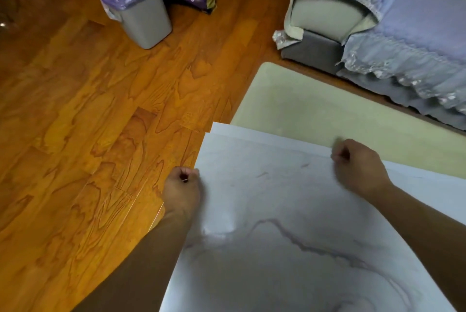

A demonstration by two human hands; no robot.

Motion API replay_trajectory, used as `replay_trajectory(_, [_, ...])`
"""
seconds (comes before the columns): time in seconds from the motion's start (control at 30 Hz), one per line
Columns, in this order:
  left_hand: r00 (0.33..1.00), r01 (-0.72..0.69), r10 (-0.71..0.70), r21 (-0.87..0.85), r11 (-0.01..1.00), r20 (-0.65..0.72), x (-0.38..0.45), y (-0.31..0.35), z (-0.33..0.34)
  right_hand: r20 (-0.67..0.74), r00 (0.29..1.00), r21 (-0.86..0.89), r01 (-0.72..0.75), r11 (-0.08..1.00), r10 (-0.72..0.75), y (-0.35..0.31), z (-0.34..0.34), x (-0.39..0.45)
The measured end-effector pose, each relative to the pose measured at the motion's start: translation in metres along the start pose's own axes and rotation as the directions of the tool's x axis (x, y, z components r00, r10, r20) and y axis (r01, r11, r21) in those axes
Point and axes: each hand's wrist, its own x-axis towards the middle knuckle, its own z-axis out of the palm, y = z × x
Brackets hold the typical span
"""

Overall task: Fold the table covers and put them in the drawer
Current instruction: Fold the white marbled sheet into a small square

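Note:
A white table cover (290,223) with faint purple marble veins fills the lower middle and right of the head view. It is doubled over: a second white layer shows as a strip just beyond its far edge. My left hand (182,189) grips the cover's left edge near the far corner, fingers curled. My right hand (358,168) pinches the far edge further right. Both forearms reach in from below. No drawer is in view.
A pale green mat (327,115) lies on the wooden floor (88,122) under the cover's far side. A grey bin (143,14) with a purple liner stands at the back, purple bags behind it. A sofa (403,21) with a patterned cover is at the right.

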Motion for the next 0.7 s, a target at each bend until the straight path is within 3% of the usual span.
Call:
replay_trajectory(0.13, [0.998,-0.048,0.046,0.063,0.997,0.031,0.009,0.016,0.013,-0.028,0.998,0.045,-0.059,0.997,0.060,0.006,-0.003,0.013])
replay_trajectory(0.43, [1.000,-0.018,0.018,-0.010,1.000,-0.007,0.007,0.018,0.021,-0.078,0.992,0.056,0.107,0.993,-0.103,0.017,-0.002,0.015])
replay_trajectory(0.7, [1.000,0.006,-0.006,-0.021,1.000,-0.007,0.010,0.020,0.021,-0.085,0.994,0.082,0.077,0.994,-0.070,0.018,-0.004,0.020])
